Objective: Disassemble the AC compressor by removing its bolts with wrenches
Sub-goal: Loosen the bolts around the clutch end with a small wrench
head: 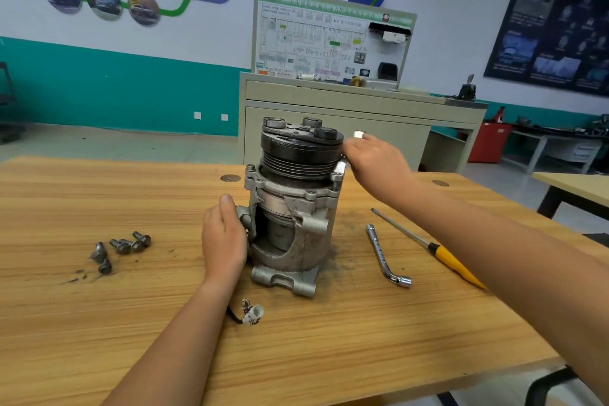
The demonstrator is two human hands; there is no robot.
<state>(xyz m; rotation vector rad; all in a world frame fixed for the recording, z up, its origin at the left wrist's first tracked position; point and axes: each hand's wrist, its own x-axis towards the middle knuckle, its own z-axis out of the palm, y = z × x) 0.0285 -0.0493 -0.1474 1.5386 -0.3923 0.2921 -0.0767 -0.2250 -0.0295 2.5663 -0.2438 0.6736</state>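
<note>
Loose bolts [122, 245] lie at the left of the wooden table [99, 323]. Left hand [224, 241] grips the side of the AC compressor [290, 208] (upright, mid-table, pulley on top). Right hand [374, 163] curls round a silver wrench [359, 134] at the compressor's upper right flange. Further right, an L-shaped socket wrench [385, 250] and a yellow-handled screwdriver [448, 257] lie flat.

We see of the person two arms only. The left forearm [174, 339] and the right forearm [494, 247] are bare along their whole visible length, up to the picture's edge. The left hand [224, 241] is bare too and shows us its smooth back and a rounded thumb tip. The right hand [375, 163], also bare, shows us its back, with the knuckles as a low ridge. The fingernails are too small to tell.
</note>
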